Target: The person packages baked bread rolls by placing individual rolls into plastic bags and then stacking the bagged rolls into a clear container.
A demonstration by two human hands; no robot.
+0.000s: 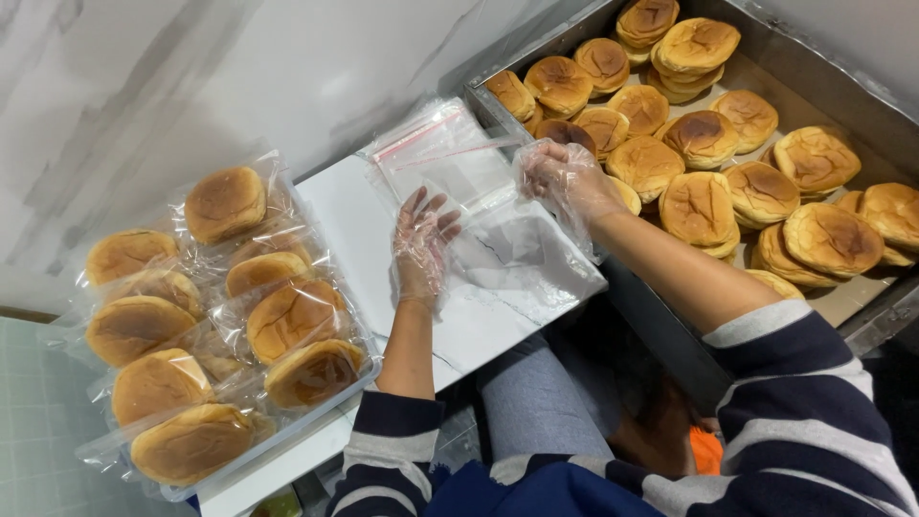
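- Striped sleeves (766,383) in navy and white fill the bottom edge, nearest the camera, with grey trousers showing between the two forearms.
- Both hands wear thin, see-through plastic gloves and reach forward over a white tabletop (345,211).
- Left hand (421,244) lies flat with fingers spread apart, palm down, pressing on a clear plastic bag (512,251) that rests on the near right part of the tabletop.
- Right hand (565,177) hovers at the far right edge of the same bag, fingers curled together; whether it pinches the plastic cannot be told through the crumpled glove.
- Just beyond the hands lies a small stack of empty clear bags (436,153), each with a thin red strip along its top, touching the corner of the metal tray.
- On the person's right, a large metal baking tray (823,91) holds many round, golden-brown buns (704,206), unwrapped, packed closely, some stacked in pairs.
- On the person's left, a shallow clear container (239,458) at the table's edge holds bagged buns (287,316), roughly ten, each sealed in its own clear bag and laid in overlapping rows.
- Behind the table stands a pale marbled wall (144,77) with grey veins.
- Pale tiled floor (38,421) shows at the lower left, and a bit of something orange (706,450) peeks out near the right elbow.
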